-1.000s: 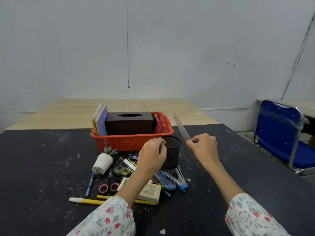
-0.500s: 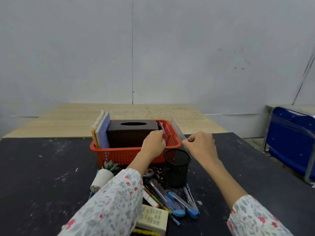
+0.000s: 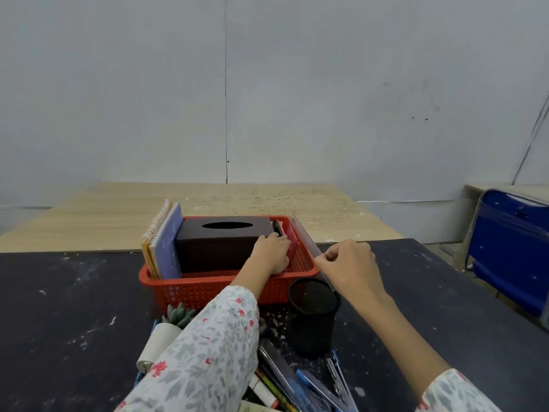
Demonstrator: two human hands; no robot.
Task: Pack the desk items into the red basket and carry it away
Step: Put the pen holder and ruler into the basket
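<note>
Fingers: those of the left hand [image 3: 271, 252] reach into the right end of the red perforated plastic basket [image 3: 208, 285] and press against a flat pink item [image 3: 291, 239] standing there; whether they curl round it I cannot tell (the fingertips are hidden behind the knuckles).
Right hand: the right hand [image 3: 349, 267] pinches a long clear plastic ruler [image 3: 303, 233] that slants up over the basket's right rim; its lower end is hidden behind the hand.
Basket: stands on the black tabletop [image 3: 74, 307] near its far edge.
Basket contents: one dark brown tissue box [image 3: 219, 245] in the middle, two spiral notebooks [image 3: 163, 242] upright at the left end, and a thin dark item beside the pink one, too small to name.
Outside the basket: one black mesh pen cup [image 3: 312, 316], just beside the basket's near right corner; one small potted succulent lying on its side [image 3: 166, 331], partly behind the left sleeve.
Cut off: a heap of pens and blue cutters [image 3: 297, 382] at the near edge, overlapping, not countable.
</note>
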